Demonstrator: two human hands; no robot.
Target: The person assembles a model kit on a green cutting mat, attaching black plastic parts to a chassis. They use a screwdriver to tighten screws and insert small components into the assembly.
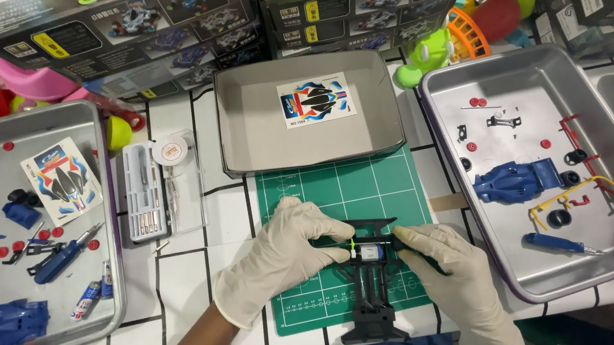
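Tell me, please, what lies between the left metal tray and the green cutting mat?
In the head view, a clear screwdriver bit case lies open between the left tray and the green mat.

Dark printed cartons (124,33) stood stacked along the back. One colourful sticker sheet (315,100) lay in the grey box lid (246,155), another (61,179) in the left tray (99,213); small tubes (95,289), perhaps labelled, lay nearby.

A single head-worn camera looks steeply down, close over the green cutting mat (367,182) between two metal trays.

Black toy-car chassis (371,293) lies lengthwise on green mat (motor fitted).
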